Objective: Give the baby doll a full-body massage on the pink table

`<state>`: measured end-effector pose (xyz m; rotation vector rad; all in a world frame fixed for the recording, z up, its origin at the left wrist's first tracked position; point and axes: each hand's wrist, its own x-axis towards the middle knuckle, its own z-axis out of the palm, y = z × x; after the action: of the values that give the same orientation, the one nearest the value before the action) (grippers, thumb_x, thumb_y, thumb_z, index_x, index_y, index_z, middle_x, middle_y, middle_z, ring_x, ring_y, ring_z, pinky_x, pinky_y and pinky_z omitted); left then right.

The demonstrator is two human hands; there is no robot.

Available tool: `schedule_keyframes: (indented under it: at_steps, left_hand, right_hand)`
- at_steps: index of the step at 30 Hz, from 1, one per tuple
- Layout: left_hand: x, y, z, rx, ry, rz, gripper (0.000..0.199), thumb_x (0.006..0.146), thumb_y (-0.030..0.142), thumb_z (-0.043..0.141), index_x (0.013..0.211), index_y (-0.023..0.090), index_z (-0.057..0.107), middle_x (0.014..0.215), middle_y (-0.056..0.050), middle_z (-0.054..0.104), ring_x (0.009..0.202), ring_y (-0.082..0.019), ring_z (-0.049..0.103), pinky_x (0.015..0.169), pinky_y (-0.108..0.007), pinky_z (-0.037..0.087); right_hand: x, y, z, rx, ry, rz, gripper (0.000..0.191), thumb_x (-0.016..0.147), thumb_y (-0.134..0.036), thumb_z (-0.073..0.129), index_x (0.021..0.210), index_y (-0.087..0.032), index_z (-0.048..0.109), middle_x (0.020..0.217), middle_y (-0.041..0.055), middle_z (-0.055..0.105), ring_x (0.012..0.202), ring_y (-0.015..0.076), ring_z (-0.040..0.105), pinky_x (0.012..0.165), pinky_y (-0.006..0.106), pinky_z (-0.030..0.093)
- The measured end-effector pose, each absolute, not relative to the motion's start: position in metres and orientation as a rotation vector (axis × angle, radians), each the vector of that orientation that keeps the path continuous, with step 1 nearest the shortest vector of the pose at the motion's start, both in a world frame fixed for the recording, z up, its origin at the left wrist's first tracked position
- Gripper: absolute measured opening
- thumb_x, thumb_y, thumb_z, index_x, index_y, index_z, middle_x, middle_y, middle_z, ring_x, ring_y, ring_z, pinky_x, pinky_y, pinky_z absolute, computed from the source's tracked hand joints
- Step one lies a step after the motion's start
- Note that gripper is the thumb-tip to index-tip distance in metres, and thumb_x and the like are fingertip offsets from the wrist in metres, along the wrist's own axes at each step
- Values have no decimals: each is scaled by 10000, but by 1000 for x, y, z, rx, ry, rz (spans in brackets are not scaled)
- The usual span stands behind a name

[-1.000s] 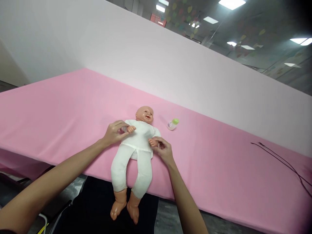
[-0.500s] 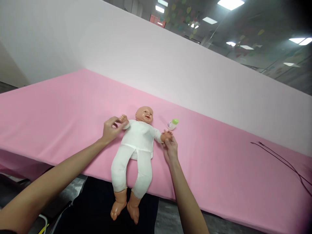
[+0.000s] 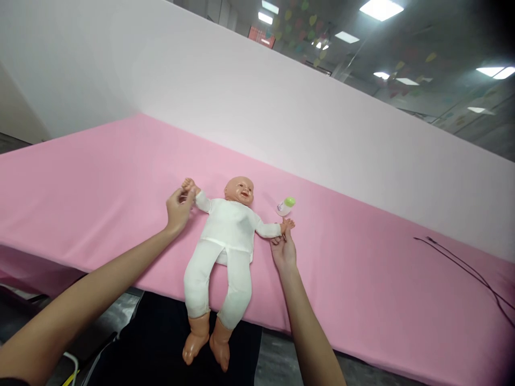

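Note:
A baby doll (image 3: pixel 229 228) in a white top and white trousers lies on its back, its bare feet hanging over the table's front edge. Its arms are stretched out to both sides. My left hand (image 3: pixel 178 210) pinches the doll's arm at the wrist, on the left of the picture. On the other side, my right hand (image 3: pixel 285 251) grips the doll's other wrist, thumb on top and fingers underneath. A small toy bottle (image 3: pixel 286 206) with a green cap lies just beyond my right hand, apart from it.
Pink cloth (image 3: pixel 362 279) covers the table. A white partition (image 3: pixel 257 112) rises along its back. Thin black cables (image 3: pixel 462 260) lie at the right. My dark-clothed lap (image 3: pixel 161 343) is below the front edge.
Both doll arms have been drawn outward and straightened, the left-side one also raised a little. My hands have moved with them. The doll's body and the bottle have stayed in place.

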<state>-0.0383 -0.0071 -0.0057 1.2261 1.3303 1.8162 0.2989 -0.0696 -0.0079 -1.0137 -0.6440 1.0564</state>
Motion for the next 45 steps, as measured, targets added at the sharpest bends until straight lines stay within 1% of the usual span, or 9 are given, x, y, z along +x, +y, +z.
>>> schedule_keyframes:
  at_steps: [5, 9, 14, 20, 24, 29, 36, 41, 45]
  left_hand:
    - [-45, -2, -5, 1074, 1361, 1825, 356, 912, 520, 657, 791, 186, 656, 730, -18, 662, 600, -139, 606, 517, -243, 478]
    - [-39, -17, -4, 1708, 1246, 1827, 232, 888, 411, 717, 816, 195, 675, 765, -19, 689, 692, -150, 633, 600, -251, 488]
    - [-32, -27, -11, 2362, 904, 1562, 161, 824, 364, 773, 866, 212, 739, 862, -49, 759, 748, -170, 681, 634, -274, 505]
    - [-33, -18, -3, 1591, 1248, 1726, 248, 887, 435, 697, 889, 188, 695, 873, -49, 721, 782, -172, 662, 626, -250, 509]
    - [-42, -3, -4, 1004, 1368, 1763, 353, 901, 524, 638, 820, 181, 649, 758, -29, 654, 607, -146, 599, 495, -236, 474]
    - [-44, -5, -2, 1061, 1324, 1806, 362, 922, 519, 607, 783, 186, 620, 737, -19, 627, 640, -143, 593, 526, -229, 483]
    - [-35, -28, 0, 2240, 942, 1534, 199, 826, 390, 747, 889, 202, 725, 876, -66, 749, 777, -186, 680, 673, -291, 526]
    - [-33, -26, -2, 2203, 1070, 1598, 171, 880, 371, 695, 901, 202, 714, 872, -56, 752, 763, -178, 679, 675, -289, 528]
    - [-38, -16, 1, 1708, 1420, 1744, 313, 950, 454, 606, 1113, 197, 682, 1031, -64, 744, 859, -194, 689, 702, -291, 542]
  right_hand:
    - [302, -71, -5, -991, -691, 1043, 466, 758, -553, 845, 1138, -311, 729, 873, -33, 689, 543, 59, 474, 518, 180, 459]
    - [282, -82, 3, -1010, -1110, 970, 426, 681, -478, 921, 1016, -267, 763, 1104, 55, 747, 906, 185, 686, 825, 327, 573]
    - [267, -93, 8, -1087, -1619, 981, 327, 682, -361, 935, 964, -258, 807, 1135, 80, 757, 1116, 276, 673, 1011, 427, 514]
    - [279, -80, -2, -1071, -958, 973, 375, 799, -496, 824, 1090, -277, 733, 1154, 49, 731, 848, 156, 651, 673, 257, 519]
    - [299, -70, -8, -1054, -639, 1008, 397, 825, -539, 765, 1133, -296, 702, 788, -36, 627, 532, 80, 413, 499, 200, 395]
    - [299, -75, -1, -1029, -760, 1001, 450, 779, -537, 828, 1138, -293, 710, 1019, 0, 704, 577, 70, 465, 551, 215, 443]
    - [270, -94, 11, -1064, -1643, 954, 310, 709, -372, 915, 969, -250, 798, 1134, 92, 750, 1100, 274, 676, 989, 430, 523]
    - [269, -91, 10, -1118, -1349, 940, 349, 712, -395, 901, 997, -239, 773, 1141, 81, 758, 1068, 251, 690, 939, 389, 550]
    - [284, -82, 6, -1156, -850, 851, 378, 795, -501, 811, 1016, -214, 705, 1043, 42, 737, 693, 109, 610, 596, 223, 493]
